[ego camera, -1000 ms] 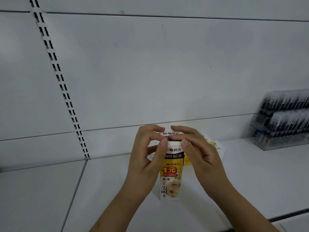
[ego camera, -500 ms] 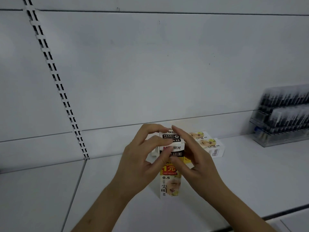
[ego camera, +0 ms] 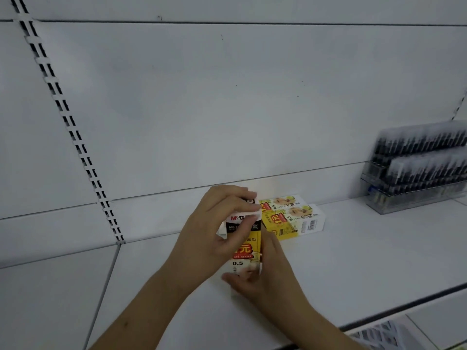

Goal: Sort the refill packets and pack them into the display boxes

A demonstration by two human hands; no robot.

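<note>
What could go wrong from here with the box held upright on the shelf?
1. The tall yellow-and-white refill box stands on its narrow end; the left hand is working at its top flap while the right hand steadies its base, so a hard push might tip it.
2. Two matching boxes lie flat right behind it; a topple or sweeping wrist could knock them askew.
3. The thin flap could crease under the pressing fingers.

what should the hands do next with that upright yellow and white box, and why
Probably press the top flap fully down. The left hand grips the top of the upright yellow and white cardboard box, fingers curled over its flap, while the right hand steadies its base on the white shelf. Two matching yellow boxes lie flat behind it.
</note>
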